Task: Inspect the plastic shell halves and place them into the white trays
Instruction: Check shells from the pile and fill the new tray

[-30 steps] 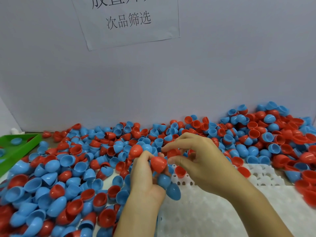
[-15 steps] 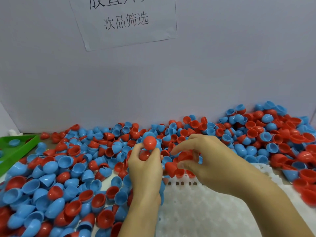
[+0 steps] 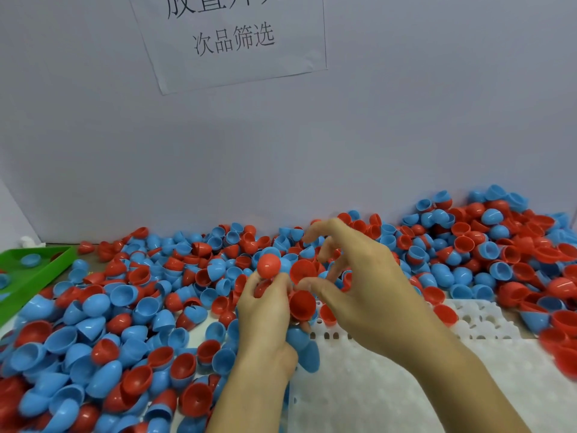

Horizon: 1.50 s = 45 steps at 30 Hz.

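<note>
Left hand [image 3: 265, 310] was closed around a small stack: a red shell half [image 3: 269, 266] dome-up at the fingertips, another red half [image 3: 302, 304] against the palm side, and blue halves [image 3: 302, 350] poking out below the heel of the hand. Right hand [image 3: 359, 289] sat just right of it, fingers curled and spread, thumb and a finger pinching the rim of an open red half [image 3: 303, 270] with its cavity facing the camera; exact contact points were partly hidden by the fingers. Rest of the stock was a loose heap of red and blue halves [image 3: 134, 310] covering the table to the left and along the back wall [image 3: 406, 135], some nested in each other. White tray [image 3: 374, 385] lay under and in front of both hands, mostly unfilled as far as visible; one red half [image 3: 445, 314] sat at its far edge. Green tray [image 3: 37, 270] at far left held a blue half or two, probably rejects going by the sign [image 3: 231, 35], but that's a guess. Handling judgement: thin-walled moulded plastic, very light, fairly stiff at the dome but likely to flex at the open rim. Smooth glossy surface, so the dome would slip under a pinch. Better hold is across the rim, thumb inside and finger outside, or cupping the dome. Nested pieces may stick and need a twist to separate. Squeezing the rim hard could crack or deform it.
</note>
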Motion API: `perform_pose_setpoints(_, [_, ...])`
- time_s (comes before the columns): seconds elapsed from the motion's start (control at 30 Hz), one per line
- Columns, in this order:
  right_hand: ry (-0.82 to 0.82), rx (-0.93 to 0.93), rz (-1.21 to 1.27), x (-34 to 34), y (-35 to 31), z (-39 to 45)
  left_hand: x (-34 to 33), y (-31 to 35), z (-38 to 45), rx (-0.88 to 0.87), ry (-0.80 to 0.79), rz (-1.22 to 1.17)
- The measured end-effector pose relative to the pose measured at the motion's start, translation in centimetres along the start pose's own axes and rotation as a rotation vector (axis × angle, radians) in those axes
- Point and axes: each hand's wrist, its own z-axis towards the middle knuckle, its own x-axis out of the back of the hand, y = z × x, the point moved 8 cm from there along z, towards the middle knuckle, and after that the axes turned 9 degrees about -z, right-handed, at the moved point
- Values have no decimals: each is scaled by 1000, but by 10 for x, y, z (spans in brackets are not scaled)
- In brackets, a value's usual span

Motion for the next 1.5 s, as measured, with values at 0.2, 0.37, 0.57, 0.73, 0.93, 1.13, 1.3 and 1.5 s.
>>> perform_pose_setpoints(0.2, [-46,72,-204,-10,-11,-2,0,3,1,-19,-1,-66])
perform_pose_setpoints(0.37, [-67,-5,-232,-17,-5,3,-5,3,-2,-54,-29,-32])
perform_pose_setpoints(0.57, [24,-237,-197,40,56,-4,-6,7,-5,-26,-33,-6])
perform_pose_setpoints(0.73, [4,-571,-396,85,142,-39,-10,4,-6,-19,-62,2])
perform_pose_setpoints(0.93, [-264,-803,-531,59,194,-63,-13,2,-7,-4,-81,9])
perform_pose_setpoints(1.13, [-313,-830,-600,46,200,-63,-15,-1,-8,43,-120,-25])
perform_pose_setpoints(1.3, [-355,-799,-566,49,191,-63,-22,-8,-12,159,-183,-144])
perform_pose_setpoints(1.5, [-225,-537,-381,64,143,-34,-27,-9,-17,260,-235,-279])
